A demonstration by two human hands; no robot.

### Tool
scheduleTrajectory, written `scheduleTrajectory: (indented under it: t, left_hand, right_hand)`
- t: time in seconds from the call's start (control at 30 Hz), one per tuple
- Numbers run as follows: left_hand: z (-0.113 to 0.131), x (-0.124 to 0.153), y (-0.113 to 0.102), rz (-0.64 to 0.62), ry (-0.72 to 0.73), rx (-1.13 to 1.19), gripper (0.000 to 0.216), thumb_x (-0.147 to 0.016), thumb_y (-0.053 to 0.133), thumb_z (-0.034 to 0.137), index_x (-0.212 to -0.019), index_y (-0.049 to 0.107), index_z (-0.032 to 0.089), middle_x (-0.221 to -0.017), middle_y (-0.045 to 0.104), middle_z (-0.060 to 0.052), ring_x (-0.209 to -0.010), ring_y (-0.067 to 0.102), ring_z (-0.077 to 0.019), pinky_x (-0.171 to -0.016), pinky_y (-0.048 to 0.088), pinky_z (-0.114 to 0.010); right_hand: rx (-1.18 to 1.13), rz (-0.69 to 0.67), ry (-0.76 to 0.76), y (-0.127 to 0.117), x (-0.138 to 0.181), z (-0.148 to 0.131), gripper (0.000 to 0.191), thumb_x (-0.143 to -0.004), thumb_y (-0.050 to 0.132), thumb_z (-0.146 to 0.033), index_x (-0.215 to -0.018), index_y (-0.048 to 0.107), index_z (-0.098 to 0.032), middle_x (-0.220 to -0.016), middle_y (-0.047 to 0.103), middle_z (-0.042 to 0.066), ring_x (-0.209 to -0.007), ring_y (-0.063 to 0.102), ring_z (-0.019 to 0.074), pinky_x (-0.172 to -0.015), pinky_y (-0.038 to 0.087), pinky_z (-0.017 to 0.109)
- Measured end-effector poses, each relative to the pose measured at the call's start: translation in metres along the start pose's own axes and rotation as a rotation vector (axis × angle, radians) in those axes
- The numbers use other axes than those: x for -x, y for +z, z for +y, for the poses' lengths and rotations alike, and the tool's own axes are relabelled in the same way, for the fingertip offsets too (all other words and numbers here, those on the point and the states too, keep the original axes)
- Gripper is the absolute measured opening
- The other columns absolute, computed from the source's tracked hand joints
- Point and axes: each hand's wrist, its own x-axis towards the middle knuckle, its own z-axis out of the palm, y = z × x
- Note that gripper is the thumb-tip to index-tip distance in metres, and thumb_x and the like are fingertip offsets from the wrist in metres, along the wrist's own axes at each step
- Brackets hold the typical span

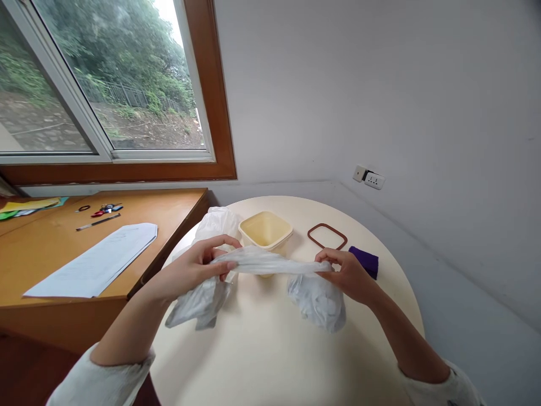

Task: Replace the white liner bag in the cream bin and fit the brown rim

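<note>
A thin white plastic bag is stretched between both hands above a round cream table. My left hand pinches its left end, with loose plastic hanging down below the fingers. My right hand grips the right end, where more of the bag bunches and droops onto the table. Just behind the stretched bag stands an empty square cream container.
A brown rectangular seal ring and a purple cloth lie right of the container. More white plastic sits behind my left hand. A wooden desk at left carries a white paper and a pen. A wall socket is at right.
</note>
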Motion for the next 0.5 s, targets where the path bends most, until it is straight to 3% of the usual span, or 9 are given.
scheduleTrajectory:
  t: [0.13,0.3,0.4,0.5]
  left_hand:
    - [-0.005,0.000,-0.006,-0.028,-0.028,0.175,0.028,-0.075,0.062,0.033,-0.101,0.060,0.023,-0.056,0.057,0.001,-0.045,0.047,-0.0097,-0.042,0.033,-0.018]
    - [-0.013,-0.004,-0.008,-0.094,-0.059,0.422,0.016,-0.075,0.064,0.031,-0.085,0.065,0.018,-0.065,0.062,-0.003,-0.055,0.054,-0.0113,-0.051,0.042,-0.020]
    - [-0.012,-0.003,-0.002,-0.089,-0.085,0.547,0.018,-0.077,0.062,0.030,-0.089,0.066,0.018,-0.081,0.066,-0.006,-0.067,0.059,-0.0140,-0.061,0.047,-0.023]
    - [-0.007,0.002,0.007,-0.044,-0.035,0.514,0.028,-0.075,0.062,0.034,-0.099,0.066,0.020,-0.094,0.066,-0.007,-0.075,0.061,-0.0180,-0.063,0.049,-0.026]
  right_hand:
    - [0.014,-0.008,0.041,-0.005,0.001,0.002,0.013,-0.075,0.057,-0.031,-0.068,0.057,-0.020,-0.064,0.054,-0.002,-0.059,0.045,0.0117,-0.051,0.033,0.023]
    - [0.073,-0.040,0.063,-0.013,0.001,0.002,0.021,-0.078,0.053,-0.037,-0.070,0.059,-0.018,-0.069,0.057,0.000,-0.064,0.050,0.0136,-0.053,0.036,0.023]
    - [0.142,-0.092,0.072,-0.018,0.001,-0.002,0.020,-0.079,0.051,-0.037,-0.078,0.061,-0.020,-0.080,0.062,0.002,-0.076,0.055,0.0172,-0.063,0.042,0.027]
    - [0.164,-0.060,0.047,-0.021,0.001,-0.009,0.021,-0.079,0.053,-0.036,-0.095,0.059,-0.024,-0.101,0.061,0.003,-0.096,0.054,0.0200,-0.077,0.043,0.031]
